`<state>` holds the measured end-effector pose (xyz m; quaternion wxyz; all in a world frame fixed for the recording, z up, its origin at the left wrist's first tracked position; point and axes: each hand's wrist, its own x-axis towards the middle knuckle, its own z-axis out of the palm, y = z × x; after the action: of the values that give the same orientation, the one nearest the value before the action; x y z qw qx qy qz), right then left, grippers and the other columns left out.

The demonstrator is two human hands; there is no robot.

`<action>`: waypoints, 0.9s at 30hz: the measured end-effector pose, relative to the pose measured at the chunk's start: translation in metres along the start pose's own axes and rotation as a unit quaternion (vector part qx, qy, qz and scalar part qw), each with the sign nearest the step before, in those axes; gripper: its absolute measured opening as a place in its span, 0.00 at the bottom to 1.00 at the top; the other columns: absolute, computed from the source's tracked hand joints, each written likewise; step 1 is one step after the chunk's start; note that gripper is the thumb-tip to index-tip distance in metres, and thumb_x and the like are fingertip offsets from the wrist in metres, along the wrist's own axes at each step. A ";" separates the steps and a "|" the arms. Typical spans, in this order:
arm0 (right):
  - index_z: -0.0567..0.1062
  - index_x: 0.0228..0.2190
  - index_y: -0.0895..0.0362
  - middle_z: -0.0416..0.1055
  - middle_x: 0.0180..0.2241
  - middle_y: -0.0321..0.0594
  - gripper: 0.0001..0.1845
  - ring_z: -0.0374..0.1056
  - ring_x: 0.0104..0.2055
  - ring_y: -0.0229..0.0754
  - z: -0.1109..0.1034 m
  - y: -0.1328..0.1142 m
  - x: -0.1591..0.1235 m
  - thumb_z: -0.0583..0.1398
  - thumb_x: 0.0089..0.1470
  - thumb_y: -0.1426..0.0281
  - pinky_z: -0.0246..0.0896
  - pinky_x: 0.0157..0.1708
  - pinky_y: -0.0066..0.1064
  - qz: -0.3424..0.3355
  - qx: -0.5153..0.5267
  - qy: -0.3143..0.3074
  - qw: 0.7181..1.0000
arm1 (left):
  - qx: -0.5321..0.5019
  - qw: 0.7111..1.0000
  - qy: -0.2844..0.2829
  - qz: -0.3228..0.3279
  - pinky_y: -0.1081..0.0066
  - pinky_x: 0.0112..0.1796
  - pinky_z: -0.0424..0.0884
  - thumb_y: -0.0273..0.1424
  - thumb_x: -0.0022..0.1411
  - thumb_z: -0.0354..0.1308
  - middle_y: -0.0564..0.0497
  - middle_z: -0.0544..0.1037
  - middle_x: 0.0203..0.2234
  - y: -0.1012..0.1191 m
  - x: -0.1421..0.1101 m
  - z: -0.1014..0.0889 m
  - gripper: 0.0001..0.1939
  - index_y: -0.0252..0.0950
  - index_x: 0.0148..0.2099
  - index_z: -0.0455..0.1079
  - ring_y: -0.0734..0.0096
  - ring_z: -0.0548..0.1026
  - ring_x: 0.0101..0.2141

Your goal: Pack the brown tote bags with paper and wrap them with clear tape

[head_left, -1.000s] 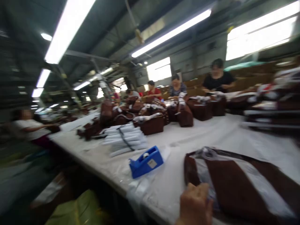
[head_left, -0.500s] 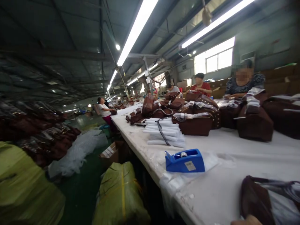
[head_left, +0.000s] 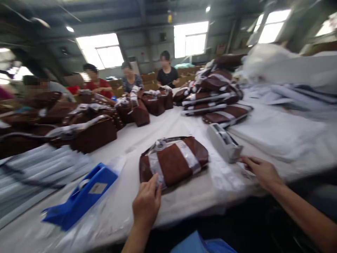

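Note:
A brown handbag [head_left: 172,165] with clear plastic wrapped in bands around it lies on the table in front of me. At its lower left edge, my left hand [head_left: 147,200] grips the bag, with thumb and fingers on the plastic band. To the right of the bag stands a grey tape dispenser [head_left: 225,144]. My right hand [head_left: 260,170] is at the dispenser's near end, fingers pinched together on what looks like the tape's end; blur hides the tape itself. A blue tape dispenser [head_left: 81,196] sits to the left of the bag.
Brown bags [head_left: 92,133] line the left and back of the table, beside a bundle of white rolls [head_left: 39,175]. Wrapped bags [head_left: 218,91] are stacked behind the grey dispenser. White sheets [head_left: 279,130] lie at right. Several people work across the table, one in black [head_left: 168,75].
My view has swung right and down from the aisle to the table. Both hands are now in sight, the left at the handbag, the right at the grey dispenser.

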<state>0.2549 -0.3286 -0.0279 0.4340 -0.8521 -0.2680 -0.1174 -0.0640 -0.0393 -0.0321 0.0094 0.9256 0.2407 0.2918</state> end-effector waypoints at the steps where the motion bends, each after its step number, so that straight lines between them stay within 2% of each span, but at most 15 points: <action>1: 0.79 0.36 0.60 0.77 0.30 0.41 0.22 0.72 0.26 0.38 -0.014 0.014 -0.003 0.55 0.65 0.55 0.69 0.26 0.29 0.029 -0.021 0.000 0.999 | 0.010 1.000 0.010 0.008 0.70 0.37 0.74 0.35 0.70 0.53 0.51 0.81 0.46 -0.002 0.001 0.002 0.20 0.40 0.62 0.67 0.65 0.78 0.41; 3: 0.81 0.32 0.61 0.78 0.25 0.42 0.25 0.70 0.21 0.41 -0.029 0.032 -0.009 0.56 0.62 0.52 0.66 0.20 0.31 0.063 -0.050 -0.008 0.997 | 0.023 0.999 0.024 0.024 0.69 0.35 0.72 0.36 0.71 0.52 0.51 0.81 0.44 -0.004 0.001 0.002 0.20 0.40 0.63 0.66 0.65 0.78 0.39; 4: 0.82 0.33 0.60 0.78 0.25 0.43 0.24 0.71 0.22 0.43 -0.034 0.036 -0.012 0.57 0.60 0.53 0.67 0.21 0.32 0.065 -0.060 -0.010 0.996 | 0.027 0.999 0.027 0.030 0.69 0.35 0.72 0.36 0.71 0.52 0.51 0.82 0.43 -0.004 0.000 0.001 0.21 0.40 0.63 0.66 0.64 0.78 0.38; 6: 0.82 0.35 0.58 0.80 0.30 0.43 0.19 0.75 0.29 0.46 -0.043 0.034 -0.017 0.58 0.59 0.57 0.71 0.30 0.35 0.047 -0.074 -0.019 0.996 | 0.033 0.998 0.027 0.038 0.68 0.37 0.72 0.37 0.71 0.51 0.50 0.82 0.43 -0.004 -0.001 -0.001 0.22 0.40 0.64 0.65 0.63 0.77 0.38; 7: 0.82 0.36 0.57 0.81 0.34 0.43 0.17 0.76 0.34 0.47 -0.049 0.029 -0.019 0.58 0.60 0.61 0.72 0.36 0.36 0.013 -0.088 -0.028 0.996 | 0.035 0.998 0.026 0.040 0.67 0.37 0.72 0.37 0.71 0.51 0.50 0.81 0.43 -0.004 -0.002 -0.002 0.22 0.40 0.64 0.65 0.63 0.77 0.38; 9: 0.82 0.40 0.56 0.80 0.40 0.45 0.15 0.75 0.42 0.48 -0.066 0.012 -0.022 0.56 0.61 0.68 0.71 0.44 0.38 -0.109 -0.142 -0.058 0.982 | 0.036 0.998 0.024 0.039 0.67 0.39 0.72 0.38 0.71 0.51 0.49 0.81 0.44 -0.005 -0.002 -0.003 0.23 0.39 0.65 0.65 0.63 0.77 0.39; 12: 0.80 0.45 0.56 0.79 0.41 0.46 0.17 0.75 0.42 0.46 -0.089 -0.020 -0.016 0.52 0.63 0.75 0.72 0.45 0.38 -0.318 -0.232 -0.114 0.912 | 0.032 0.999 0.023 0.027 0.68 0.37 0.72 0.38 0.71 0.51 0.50 0.81 0.43 -0.006 -0.002 -0.001 0.23 0.40 0.65 0.64 0.64 0.77 0.38; 15: 0.77 0.50 0.54 0.79 0.43 0.44 0.18 0.74 0.43 0.44 -0.091 -0.056 -0.003 0.52 0.65 0.76 0.71 0.45 0.36 -0.422 -0.227 -0.148 0.865 | 0.026 0.999 0.021 0.013 0.69 0.36 0.71 0.38 0.71 0.52 0.51 0.81 0.43 -0.005 -0.002 -0.001 0.23 0.41 0.66 0.63 0.64 0.77 0.38; 17: 0.75 0.51 0.51 0.79 0.43 0.42 0.17 0.74 0.42 0.42 -0.076 -0.083 0.005 0.53 0.66 0.75 0.70 0.45 0.34 -0.467 -0.193 -0.176 0.845 | 0.017 1.000 0.017 0.006 0.69 0.36 0.72 0.38 0.71 0.52 0.51 0.81 0.45 -0.003 -0.003 -0.002 0.23 0.41 0.66 0.63 0.64 0.77 0.39; 19: 0.75 0.50 0.51 0.79 0.40 0.40 0.15 0.73 0.39 0.41 -0.051 -0.112 0.012 0.54 0.66 0.74 0.68 0.42 0.32 -0.506 -0.155 -0.212 0.822 | 0.006 1.000 0.006 -0.003 0.70 0.37 0.73 0.36 0.71 0.53 0.51 0.81 0.47 -0.001 -0.004 -0.005 0.23 0.40 0.65 0.63 0.65 0.77 0.41; 23: 0.78 0.40 0.54 0.76 0.31 0.39 0.09 0.70 0.33 0.40 0.016 -0.174 0.022 0.56 0.65 0.70 0.63 0.35 0.31 -0.560 -0.063 -0.290 0.774 | -0.023 0.999 -0.020 -0.031 0.70 0.42 0.74 0.35 0.70 0.55 0.50 0.80 0.49 0.001 -0.004 -0.007 0.23 0.39 0.65 0.63 0.66 0.76 0.44; 27: 0.78 0.32 0.54 0.75 0.28 0.37 0.14 0.68 0.32 0.38 0.086 -0.227 0.033 0.57 0.64 0.62 0.58 0.31 0.30 -0.572 -0.010 -0.383 0.725 | -0.036 0.998 -0.017 -0.049 0.69 0.43 0.75 0.34 0.68 0.57 0.49 0.80 0.47 0.001 -0.004 -0.007 0.22 0.38 0.62 0.66 0.66 0.76 0.43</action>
<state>0.1524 -0.1385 0.0886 0.1363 -0.5138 -0.8470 -0.0094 -0.0701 -0.0432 -0.0283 0.0614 0.9165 0.2749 0.2840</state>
